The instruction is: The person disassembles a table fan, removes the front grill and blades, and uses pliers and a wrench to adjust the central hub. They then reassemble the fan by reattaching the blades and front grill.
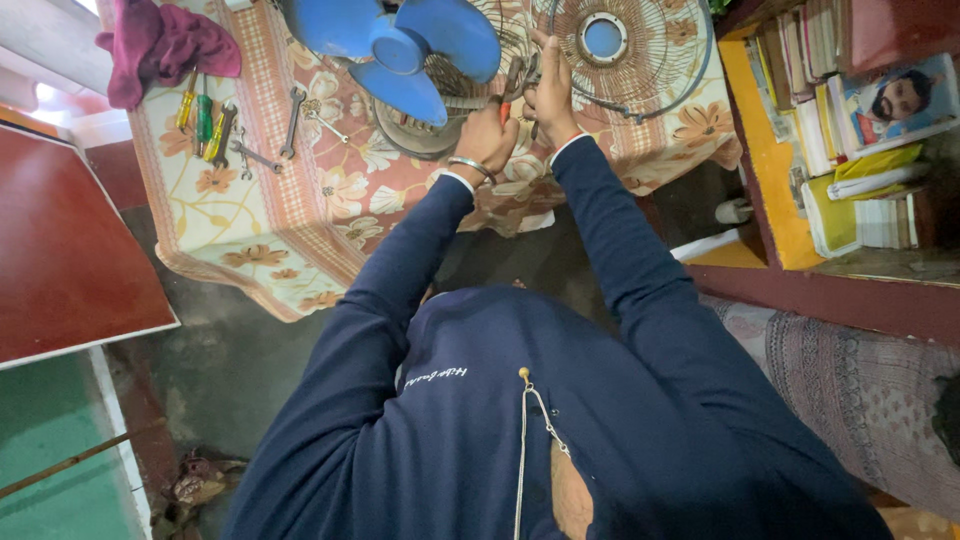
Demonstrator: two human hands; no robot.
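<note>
— Hands first, from the head view: where, and gripping what?

— Both raised together over the far edge of the floral tablecloth (300,215), beside the fan. Left hand (487,137) curled shut, a metal bangle at the wrist, fingers wrapped around something with a red-orange handle; too small to name for sure, probably pliers (512,85). Right hand (552,95) also closed, fingers bunched just above the left, touching the same dark tool near its tip. Cannot tell which hand carries the weight.

— And the fan?

— Lying on the cloth directly ahead of the hands. Blue fan blades (400,50), 3 of them, tilted up toward the camera, hub in the middle. Round motor housing (425,130) underneath, just left of the left hand and touching it or nearly so. Wire fan guard (630,50) flat on the cloth to the right, blue centre disc, right hand at its near rim.

— Anything else on that table?

— Row of tools at the left: screwdrivers (203,118) with yellow and green handles, then several spanners (290,125) lying loose, well apart from the hands. Crumpled maroon cloth (160,45) at the far left corner.

— Surroundings?

— Dark blue sleeves and hooded top filling the lower frame. Red-brown board (65,240) at left. Yellow shelf (770,150) at right, packed with books (830,120) and papers. Patterned rug (860,390) below it.
</note>
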